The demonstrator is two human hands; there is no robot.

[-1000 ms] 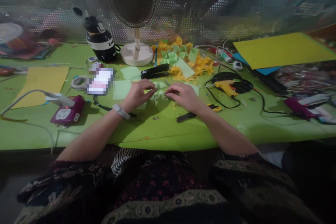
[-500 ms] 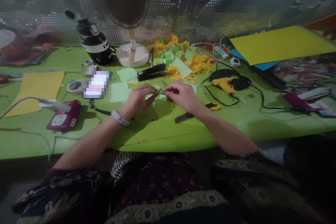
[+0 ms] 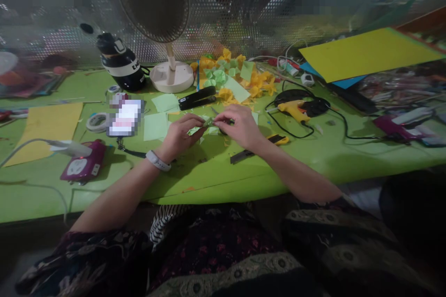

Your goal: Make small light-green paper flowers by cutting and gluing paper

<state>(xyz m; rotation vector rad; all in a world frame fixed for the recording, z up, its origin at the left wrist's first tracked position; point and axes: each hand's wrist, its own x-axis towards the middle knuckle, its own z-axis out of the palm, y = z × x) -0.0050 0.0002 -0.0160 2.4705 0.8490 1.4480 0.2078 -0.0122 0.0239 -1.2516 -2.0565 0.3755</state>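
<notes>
So, looking at one small crinkly green paper piece [image 3: 209, 122], pinched between thumb and fingers of the left hand [image 3: 181, 137] and by the fingertips of the right hand [image 3: 240, 125], over the middle of the smooth, glossy green tabletop [image 3: 205, 178]. Can't make out its exact shape, too small and half covered. Two flat light-green paper sheets near the left hand, matte, roughly square: a farther one [image 3: 165, 103] and a nearer one [image 3: 155, 126]. Behind the hands, one long black stapler [image 3: 197, 97], then a heap of crumply paper blossoms [image 3: 256, 84], orange and pale green, way too many to count. Near the right forearm, one yellow box cutter [image 3: 278, 139] with a flat metal blade; farther right, one yellow glue gun [image 3: 294, 110] amid looping black cord. Plus two glossy purple power adapters, one on the left [image 3: 83, 162], one on the right [image 3: 393, 127].
</notes>
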